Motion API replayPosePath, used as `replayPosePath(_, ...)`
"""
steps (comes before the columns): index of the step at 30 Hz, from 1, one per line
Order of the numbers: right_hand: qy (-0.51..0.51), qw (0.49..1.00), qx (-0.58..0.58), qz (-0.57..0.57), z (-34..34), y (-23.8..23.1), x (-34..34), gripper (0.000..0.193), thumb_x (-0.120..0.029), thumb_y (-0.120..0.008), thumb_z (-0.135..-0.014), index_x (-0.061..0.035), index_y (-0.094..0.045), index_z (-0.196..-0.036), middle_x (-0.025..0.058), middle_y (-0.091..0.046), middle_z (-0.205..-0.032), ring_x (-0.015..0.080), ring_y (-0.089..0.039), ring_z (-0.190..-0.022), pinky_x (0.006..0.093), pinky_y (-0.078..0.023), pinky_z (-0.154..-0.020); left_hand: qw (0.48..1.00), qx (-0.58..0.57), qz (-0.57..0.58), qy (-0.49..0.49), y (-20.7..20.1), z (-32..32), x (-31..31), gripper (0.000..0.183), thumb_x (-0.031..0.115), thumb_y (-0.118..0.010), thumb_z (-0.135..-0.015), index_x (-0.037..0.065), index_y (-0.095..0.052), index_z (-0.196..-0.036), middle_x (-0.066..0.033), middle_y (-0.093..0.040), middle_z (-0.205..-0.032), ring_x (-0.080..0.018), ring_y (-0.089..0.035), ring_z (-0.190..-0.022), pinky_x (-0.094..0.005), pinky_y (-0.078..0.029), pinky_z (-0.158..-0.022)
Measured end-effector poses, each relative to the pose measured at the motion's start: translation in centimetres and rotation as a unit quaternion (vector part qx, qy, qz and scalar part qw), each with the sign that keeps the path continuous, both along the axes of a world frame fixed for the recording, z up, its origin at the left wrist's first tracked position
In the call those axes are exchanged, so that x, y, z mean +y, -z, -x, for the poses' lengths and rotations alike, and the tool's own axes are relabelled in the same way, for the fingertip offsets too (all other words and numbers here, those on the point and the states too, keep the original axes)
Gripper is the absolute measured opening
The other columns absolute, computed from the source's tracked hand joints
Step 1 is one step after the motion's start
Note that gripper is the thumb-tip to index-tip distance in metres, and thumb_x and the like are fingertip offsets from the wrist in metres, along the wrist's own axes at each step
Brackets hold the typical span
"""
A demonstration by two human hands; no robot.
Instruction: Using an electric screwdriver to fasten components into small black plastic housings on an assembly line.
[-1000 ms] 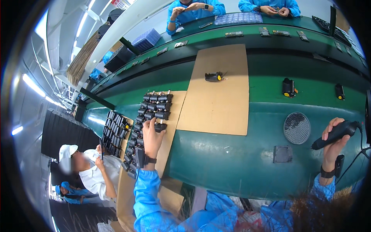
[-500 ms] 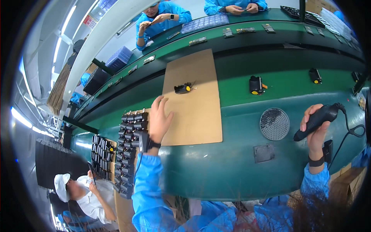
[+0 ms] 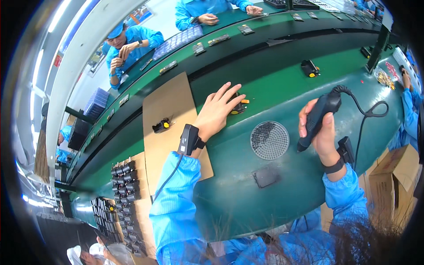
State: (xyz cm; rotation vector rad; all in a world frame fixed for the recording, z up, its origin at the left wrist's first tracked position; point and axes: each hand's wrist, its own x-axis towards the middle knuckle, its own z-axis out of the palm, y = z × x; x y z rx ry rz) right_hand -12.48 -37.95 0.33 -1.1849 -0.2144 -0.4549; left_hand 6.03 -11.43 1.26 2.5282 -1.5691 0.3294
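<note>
My left hand (image 3: 217, 111) reaches past the right edge of a cardboard sheet (image 3: 170, 99), fingers stretched out and apart. Its fingertips are over or beside a small black part with a yellow and orange piece (image 3: 240, 105), which the hand partly hides; whether they touch it I cannot tell. My right hand (image 3: 324, 132) is wrapped round a black corded electric screwdriver (image 3: 319, 117), its tip pointing down and left. A similar black part with a yellow end (image 3: 162, 125) lies on the cardboard. Between my hands sits a round dish of small dark pieces (image 3: 270, 140).
A flat dark square pad (image 3: 266, 176) lies nearer me. Rows of black parts (image 3: 126, 190) fill cardboard at the left. Another black part (image 3: 310, 68) rests on the green belt, below a post (image 3: 379, 48). Co-workers sit across and at the right. An open carton (image 3: 393, 176) stands right.
The view has swung to the right. My left hand has moved from the cardboard's left side to the black part right of it. The screwdriver stays in my right hand.
</note>
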Motion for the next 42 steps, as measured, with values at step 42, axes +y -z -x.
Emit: replayPosePath(42, -0.036, 0.997, 0.06, 0.013, 0.3, -0.7, 1.3, 0.081, -0.08, -0.048, -0.085, -0.0004, -0.052, -0.102, 0.0051, -0.054, -0.067, 0.0111, -0.053, -0.057, 0.0265, -0.045, -0.054, 0.983, 0.125, 0.115, -0.071, 3.4, 22.0, 1.1, 0.066, 0.021, -0.078, -0.079, -0.002, -0.054, -0.136, -0.0148, -0.054, -0.116, -0.0341, -0.053, -0.106, -0.0438, -0.046, -0.09)
